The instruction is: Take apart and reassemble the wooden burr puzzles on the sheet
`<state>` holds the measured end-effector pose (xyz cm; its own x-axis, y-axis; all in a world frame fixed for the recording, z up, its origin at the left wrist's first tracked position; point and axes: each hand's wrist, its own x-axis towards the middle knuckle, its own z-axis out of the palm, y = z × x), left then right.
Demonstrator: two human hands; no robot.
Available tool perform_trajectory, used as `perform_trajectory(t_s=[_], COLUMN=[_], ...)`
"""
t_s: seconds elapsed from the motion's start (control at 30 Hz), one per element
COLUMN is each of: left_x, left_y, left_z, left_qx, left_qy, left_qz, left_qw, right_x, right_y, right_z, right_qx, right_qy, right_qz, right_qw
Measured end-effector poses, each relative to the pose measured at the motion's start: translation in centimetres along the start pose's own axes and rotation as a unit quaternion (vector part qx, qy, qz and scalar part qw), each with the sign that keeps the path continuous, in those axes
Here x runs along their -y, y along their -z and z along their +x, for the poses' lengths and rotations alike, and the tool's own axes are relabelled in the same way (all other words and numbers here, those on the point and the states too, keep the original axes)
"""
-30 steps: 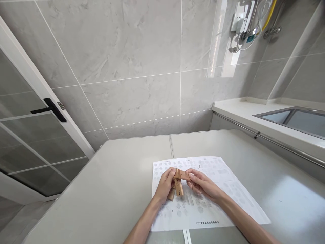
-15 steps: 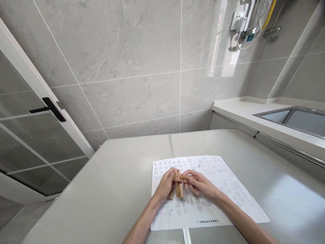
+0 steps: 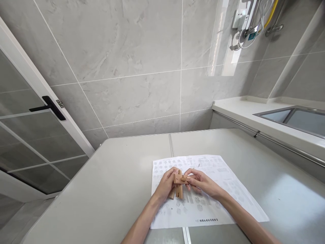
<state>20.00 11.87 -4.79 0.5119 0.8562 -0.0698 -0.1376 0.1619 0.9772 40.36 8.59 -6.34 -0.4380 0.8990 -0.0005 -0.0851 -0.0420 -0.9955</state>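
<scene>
Several notched wooden puzzle pieces [image 3: 179, 192] are crossed together between my hands, above a printed sheet [image 3: 218, 210]. My left hand [image 3: 166, 183] is closed around the left side of the cluster, and part of one piece shows below its fingers. From the right, my right hand [image 3: 199, 181] pinches the end of the crosswise wooden piece [image 3: 178, 179], thumb and fingertips pressed near it. Dark marks show on the upright piece's lower end. How the pieces fit inside the left hand is hidden.
The sheet, covered with small printed diagrams, lies on a pale table [image 3: 122, 189] with a centre seam. A tiled wall stands behind. To the right is a counter with a sink [image 3: 299, 118]; to the left, a glass door with a black handle [image 3: 53, 107].
The crosswise piece has shifted slightly downward, and the right fingers have tightened around its end. The left hand keeps its hold almost unchanged.
</scene>
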Motion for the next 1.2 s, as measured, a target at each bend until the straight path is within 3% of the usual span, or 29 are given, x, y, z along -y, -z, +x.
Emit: perform_trajectory(t_s=[0.13,0.53,1.2], left_x=[-0.8,-1.1,0.2], left_y=[-0.1,0.0,0.4], left_z=[-0.1,-0.1,0.3], left_qx=[0.063,0.093,0.043], left_qy=[-0.015,0.019,0.006], left_qz=[-0.033,-0.073,-0.066], left_qw=[0.997,0.993,0.997], right_x=[-0.5,-0.5,-1.2], right_y=[-0.1,-0.2,0.5], right_z=[0.2,0.1,0.3], right_qx=[-0.015,-0.007,-0.015], right_qy=[-0.002,0.026,0.02], right_qz=[0.0,-0.012,-0.034], right_qw=[1.0,1.0,0.999])
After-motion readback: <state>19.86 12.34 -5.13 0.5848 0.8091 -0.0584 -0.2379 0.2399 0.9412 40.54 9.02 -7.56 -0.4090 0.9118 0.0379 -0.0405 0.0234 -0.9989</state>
